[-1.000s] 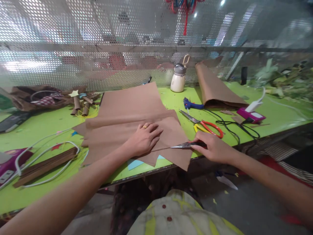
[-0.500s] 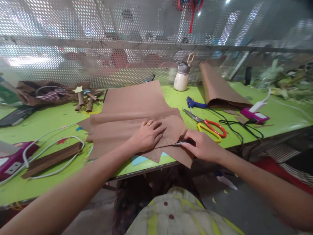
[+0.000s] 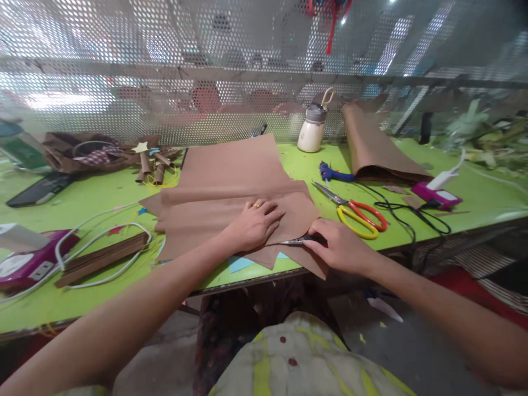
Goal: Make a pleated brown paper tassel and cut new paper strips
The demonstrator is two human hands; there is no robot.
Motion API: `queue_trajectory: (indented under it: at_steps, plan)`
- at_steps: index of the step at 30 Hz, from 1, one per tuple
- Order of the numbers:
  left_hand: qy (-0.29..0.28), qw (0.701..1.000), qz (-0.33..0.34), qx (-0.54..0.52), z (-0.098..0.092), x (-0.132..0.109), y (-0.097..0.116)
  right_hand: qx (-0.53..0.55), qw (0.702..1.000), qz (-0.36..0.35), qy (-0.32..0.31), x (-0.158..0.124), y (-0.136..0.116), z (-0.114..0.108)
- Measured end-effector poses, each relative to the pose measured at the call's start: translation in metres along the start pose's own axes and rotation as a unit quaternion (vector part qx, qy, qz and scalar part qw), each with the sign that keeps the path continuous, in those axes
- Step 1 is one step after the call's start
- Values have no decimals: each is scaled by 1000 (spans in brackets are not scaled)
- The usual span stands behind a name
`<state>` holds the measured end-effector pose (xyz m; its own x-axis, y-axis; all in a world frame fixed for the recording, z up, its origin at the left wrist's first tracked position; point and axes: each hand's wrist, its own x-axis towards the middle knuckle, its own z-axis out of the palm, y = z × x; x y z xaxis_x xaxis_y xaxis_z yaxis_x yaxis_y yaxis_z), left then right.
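My left hand (image 3: 256, 223) lies flat on the sheets of brown kraft paper (image 3: 231, 165), fingers stretched out, a ring on one of them. At the near right edge of the paper, my right hand (image 3: 340, 245) is closed around a dark-handled blade (image 3: 293, 241). Its metal part points left along the paper's edge, between the upper sheet and a lower pointed piece (image 3: 309, 259). Whether it is a knife or small scissors I cannot tell. Light-blue paper (image 3: 240, 264) peeks out underneath.
Right of the paper lie large scissors (image 3: 357, 215) with red and yellow handles and a blue glue gun (image 3: 336, 174). Behind stand a white bottle (image 3: 311, 132) and folded brown paper (image 3: 377, 146). Purple power strips (image 3: 436, 195), white cable and brown strips (image 3: 103, 258) lie at the sides.
The blade has slid a little left along the paper's edge with my right hand, and more metal shows. My left hand stays on the paper. The whole view has shifted slightly.
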<state>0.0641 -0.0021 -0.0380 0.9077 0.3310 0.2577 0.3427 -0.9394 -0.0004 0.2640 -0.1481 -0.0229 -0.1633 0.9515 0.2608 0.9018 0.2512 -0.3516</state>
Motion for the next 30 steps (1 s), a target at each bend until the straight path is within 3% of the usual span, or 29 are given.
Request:
queue_trajectory:
  at_steps: [6,15,22,30]
  plan:
    - [-4,1000,4,-3,-2,0,1,7,1000,-4,-11,11,-10,7]
    - [-1,1000,-2,-6,-1,0,2,41,999,4,-27,0,-10,1]
    - [-1,1000,-14,-9,0,0,1,9,1000,-10,-15,18,-25,13]
    - [14,999,-46,-17,-9,15,17,38,998,-20,-36,13,0,-5]
